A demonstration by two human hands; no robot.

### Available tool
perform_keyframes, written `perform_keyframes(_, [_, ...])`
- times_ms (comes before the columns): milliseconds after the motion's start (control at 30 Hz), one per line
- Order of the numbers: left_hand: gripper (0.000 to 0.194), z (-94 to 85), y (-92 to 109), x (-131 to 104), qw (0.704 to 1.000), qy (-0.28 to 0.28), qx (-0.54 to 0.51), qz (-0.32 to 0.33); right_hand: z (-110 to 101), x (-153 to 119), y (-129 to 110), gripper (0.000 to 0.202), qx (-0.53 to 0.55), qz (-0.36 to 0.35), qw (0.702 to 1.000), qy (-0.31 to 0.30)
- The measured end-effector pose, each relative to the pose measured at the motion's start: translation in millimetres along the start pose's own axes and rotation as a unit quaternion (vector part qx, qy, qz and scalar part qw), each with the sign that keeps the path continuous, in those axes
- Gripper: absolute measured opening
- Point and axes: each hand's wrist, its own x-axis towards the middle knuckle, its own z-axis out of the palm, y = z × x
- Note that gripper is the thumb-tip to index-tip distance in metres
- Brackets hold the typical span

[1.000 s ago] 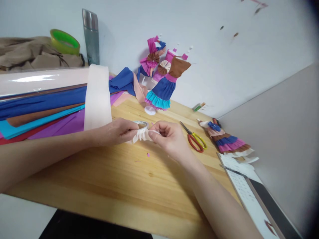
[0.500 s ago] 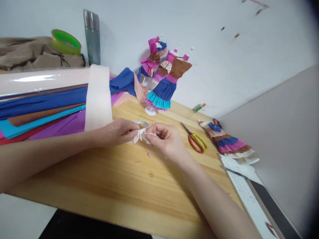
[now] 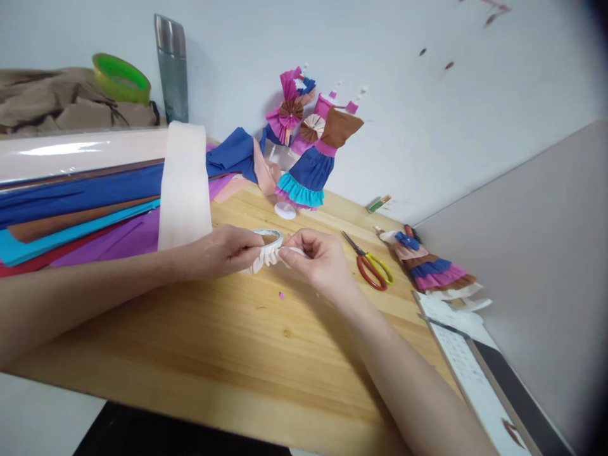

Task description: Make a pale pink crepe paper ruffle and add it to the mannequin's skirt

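Observation:
Between my hands runs a gathered white crepe paper strip (image 3: 268, 256), its ruffles bunched in small folds. My left hand (image 3: 230, 250) is closed on the strip's left end. With thumb and forefinger, my right hand (image 3: 317, 258) pinches the strip's right part, and a bit of white shows past the thumb. Just behind the ruffles is a tape roll (image 3: 269, 237), partly covered by my fingers. Scissors (image 3: 371, 263) with red and yellow handles lie to the right of my right hand. A white paper band (image 3: 185, 190) stands behind my left forearm.
Folded coloured paper (image 3: 85, 190) fills the left side. Paper doll dresses (image 3: 311, 164) stand at the back, and another paper dress (image 3: 439, 269) lies at right beside a white keyboard (image 3: 463, 367). A bottle (image 3: 171, 76) and green tape roll (image 3: 122, 79) are at back left.
My right fingers have shifted slightly along the white strip, and more of its ruffles show between my hands. The whole view has moved a little; my left hand keeps its hold.

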Motion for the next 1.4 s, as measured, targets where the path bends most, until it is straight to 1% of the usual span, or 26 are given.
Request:
perform_keyframes(267, [0.026,-0.2,2.4,-0.5,1.000,-0.007,0.013,-0.004,0.5,2.0,4.6,0.024,0.000,0.006,1.000,0.016])
perform_keyframes(400, [0.025,0.8,1.2,-0.5,1.000,0.004,0.012,-0.004,-0.6,3.1,3.5,0.024,-0.002,0.017,1.000,0.009])
perform_keyframes(500, [0.023,0.1,3.0,-0.1,1.000,-0.011,0.018,0.003,1.3,2.8,4.0,0.024,-0.008,0.015,1.000,0.011])
perform_keyframes(600, [0.024,0.4,6.2,0.1,0.999,-0.005,0.036,0.021,9.1,-1.9,6.1,0.023,-0.037,-0.012,0.999,0.037])
perform_keyframes(667, [0.024,1.8,7.3,0.0,0.999,-0.001,0.043,0.024,16.0,-6.9,7.2,0.020,-0.074,-0.049,0.993,0.072])
perform_keyframes(733, [0.024,3.2,6.9,-0.3,0.999,-0.011,0.039,0.022,20.5,-10.6,7.3,0.018,-0.111,-0.088,0.985,0.100])
perform_keyframes(767, [0.024,3.5,6.3,-0.5,0.999,-0.017,0.034,0.019,20.8,-11.1,7.0,0.017,-0.121,-0.097,0.982,0.104])
perform_keyframes(833, [0.024,3.0,4.6,-0.8,0.999,-0.023,0.021,0.009,16.5,-8.9,5.6,0.016,-0.108,-0.084,0.987,0.083])
perform_keyframes(933, [0.026,-0.3,3.1,-1.1,1.000,-0.022,-0.016,-0.010,1.1,-1.0,2.0,0.021,-0.024,-0.016,0.999,0.013])
perform_keyframes(1033, [0.029,-3.8,3.5,-1.1,0.998,-0.017,-0.053,-0.029,-13.5,4.7,-2.1,0.027,0.041,0.022,0.998,-0.044])
perform_keyframes(1100, [0.030,-5.1,4.1,-1.0,0.997,-0.012,-0.067,-0.042,-18.3,5.4,-3.8,0.026,0.060,0.026,0.996,-0.068])
perform_keyframes(1233, [0.029,-5.7,4.2,-1.1,0.995,-0.014,-0.088,-0.050,-19.8,4.4,-1.8,0.023,0.069,0.035,0.992,-0.101])
perform_keyframes(1333, [0.028,-5.6,3.5,-1.4,0.995,-0.015,-0.088,-0.052,-20.6,4.7,2.2,0.023,0.049,0.036,0.991,-0.118])
perform_keyframes(1400, [0.028,-5.8,3.2,-1.5,0.994,-0.016,-0.094,-0.054,-22.4,4.9,3.5,0.020,0.020,0.016,0.993,-0.113])
